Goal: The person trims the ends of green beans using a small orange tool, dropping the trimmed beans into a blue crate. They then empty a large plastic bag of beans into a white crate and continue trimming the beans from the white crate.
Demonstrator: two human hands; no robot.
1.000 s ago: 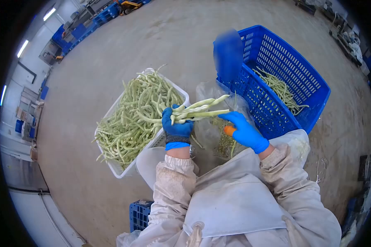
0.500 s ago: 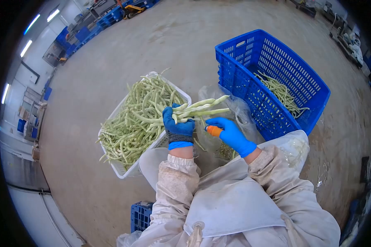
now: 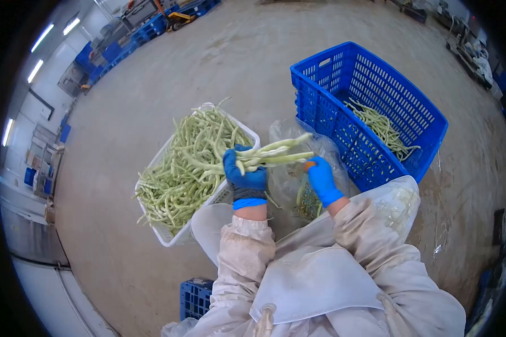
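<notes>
A bunch of long pale green beans is gripped in my left hand, which wears a dark blue glove. The bean ends point to the right. My right hand, in a bright blue glove, is closed on a small tool with an orange handle, close to the bean tips. Its working end is hidden or too small to make out. Behind my left hand, a heap of green beans fills a white basket.
A blue slatted crate stands at the right with some beans inside. Between it and my knees sits a clear plastic bag with small green bits. A smaller blue crate is at lower left.
My right hand has moved to the right, from under the beans to beside their tips. My left hand still holds the bunch in nearly the same place.
</notes>
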